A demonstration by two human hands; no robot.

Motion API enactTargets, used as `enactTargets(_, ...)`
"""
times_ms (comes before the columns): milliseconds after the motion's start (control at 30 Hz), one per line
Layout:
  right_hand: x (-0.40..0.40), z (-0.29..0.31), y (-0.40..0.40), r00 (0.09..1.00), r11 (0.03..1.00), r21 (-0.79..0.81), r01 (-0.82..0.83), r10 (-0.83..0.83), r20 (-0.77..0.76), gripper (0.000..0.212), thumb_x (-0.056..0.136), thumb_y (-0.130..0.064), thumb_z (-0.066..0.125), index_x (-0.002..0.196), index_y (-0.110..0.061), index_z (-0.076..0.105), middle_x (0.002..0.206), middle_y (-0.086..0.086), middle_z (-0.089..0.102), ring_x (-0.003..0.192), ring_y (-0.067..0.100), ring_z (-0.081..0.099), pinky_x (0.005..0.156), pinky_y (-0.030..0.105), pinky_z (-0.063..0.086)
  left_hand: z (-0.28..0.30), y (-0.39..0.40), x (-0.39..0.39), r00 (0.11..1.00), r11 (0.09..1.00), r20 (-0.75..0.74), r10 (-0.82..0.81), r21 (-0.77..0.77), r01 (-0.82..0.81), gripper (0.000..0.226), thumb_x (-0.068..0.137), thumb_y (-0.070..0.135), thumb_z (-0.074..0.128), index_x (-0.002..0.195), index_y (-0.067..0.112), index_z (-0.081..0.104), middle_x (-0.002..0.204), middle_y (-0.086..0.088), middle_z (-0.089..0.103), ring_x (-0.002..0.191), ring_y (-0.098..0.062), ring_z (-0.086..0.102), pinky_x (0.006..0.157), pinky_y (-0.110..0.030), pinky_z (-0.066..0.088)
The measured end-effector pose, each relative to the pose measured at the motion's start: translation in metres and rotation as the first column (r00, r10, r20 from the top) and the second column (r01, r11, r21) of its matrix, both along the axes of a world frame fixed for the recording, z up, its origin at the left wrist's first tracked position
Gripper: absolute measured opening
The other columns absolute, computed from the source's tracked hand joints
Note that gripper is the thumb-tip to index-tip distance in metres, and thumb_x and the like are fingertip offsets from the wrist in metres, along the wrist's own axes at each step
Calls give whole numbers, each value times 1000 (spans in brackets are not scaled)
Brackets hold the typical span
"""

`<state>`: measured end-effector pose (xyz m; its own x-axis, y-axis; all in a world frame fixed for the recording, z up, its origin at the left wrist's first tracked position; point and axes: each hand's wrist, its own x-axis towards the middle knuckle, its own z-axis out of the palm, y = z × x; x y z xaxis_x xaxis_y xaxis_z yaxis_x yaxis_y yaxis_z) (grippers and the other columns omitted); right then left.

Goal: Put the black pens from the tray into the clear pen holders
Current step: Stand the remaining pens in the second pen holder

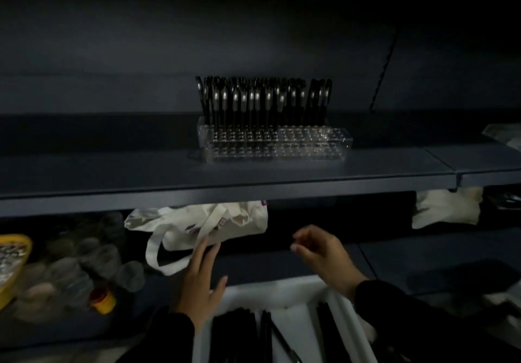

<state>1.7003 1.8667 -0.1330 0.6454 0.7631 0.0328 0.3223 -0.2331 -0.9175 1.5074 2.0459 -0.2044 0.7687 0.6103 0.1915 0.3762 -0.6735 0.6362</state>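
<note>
Fingers of left hand [198, 283] straight and spread, right hand [324, 252] loosely curled, seemingly empty, both above tray [284, 289].

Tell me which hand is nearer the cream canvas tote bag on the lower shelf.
Left. The left hand has its fingertips at the cream canvas tote bag, overlapping its lower edge. The right hand hangs to the bag's right, apart from it.

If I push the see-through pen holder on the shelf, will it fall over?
The clear pen holder looks low and wide, so it would probably slide rather than tip. The black pens stand tall along its back rows only, so a hard shove might rock it backward. The shelf looks smooth, so it could slide easily.
</note>
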Motion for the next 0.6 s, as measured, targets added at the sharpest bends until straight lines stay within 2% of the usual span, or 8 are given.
enactTargets(100,-19,-52,-6,999,987,-163,9,-4,36,24,83,-6,70,85,-26,59,74,-8,60,62,-6,54,63,9,42,-39,-10,-12,964,957,-252,81,-251,-146,78,92,26,57,151,21,6,158,4,-2,145,-16,13,114,-27,23)
enactTargets(233,-39,-115,-10,979,884,-443,-150,195,57,26,88,-10,61,98,-33,53,95,-7,55,76,-1,53,72,4,38,-74,-16,-27,862,815,-475,175,-422,-398,89,90,28,62,152,19,-1,157,-6,7,143,-25,21,113,-36,27)
enactTargets(300,-45,-127,-11,950,799,-547,-252,312,19,19,92,-10,53,104,-24,58,105,-6,54,85,-1,54,77,4,35,-90,-20,-31,861,752,-470,193,-493,-437,86,86,21,65,151,19,8,154,-7,22,137,-26,31,112,-40,30)
enactTargets(367,-47,-142,-10,937,764,-558,-325,341,-79,15,95,-14,47,91,-22,58,91,-8,55,75,-5,55,69,6,37,-97,-28,-33,878,732,-410,247,-515,-446,75,84,11,63,147,20,23,142,-4,40,125,-24,44,107,-38,36)
enactTargets(400,-46,-150,-12,905,722,-606,-333,426,10,15,95,-19,45,87,-24,57,84,-9,55,71,-3,54,65,10,39,-96,-32,-33,880,730,-389,272,-512,-452,71,84,8,61,145,20,27,137,-2,45,121,-22,47,104,-35,37)
enactTargets(433,-43,-159,-14,863,674,-648,-353,503,53,14,95,-24,45,91,-25,58,84,-8,58,74,1,55,67,15,41,-95,-35,-33,880,729,-381,283,-511,-456,69,84,6,60,144,20,28,133,-2,46,120,-21,48,102,-34,38)
enactTargets(533,-30,-188,-26,778,579,-695,-425,626,45,26,92,-34,47,114,-31,62,113,-3,66,107,17,61,96,37,48,-94,-38,-33,881,722,-375,288,-519,-457,69,85,5,61,145,20,29,130,-2,49,119,-21,49,102,-36,39)
enactTargets(600,-23,-199,-27,742,546,-699,-463,670,31,25,89,-44,49,111,-43,60,118,-11,63,111,14,59,96,37,48,-92,-37,-32,884,727,-370,285,-518,-451,66,85,5,60,142,19,30,121,0,51,109,-18,51,95,-34,41)
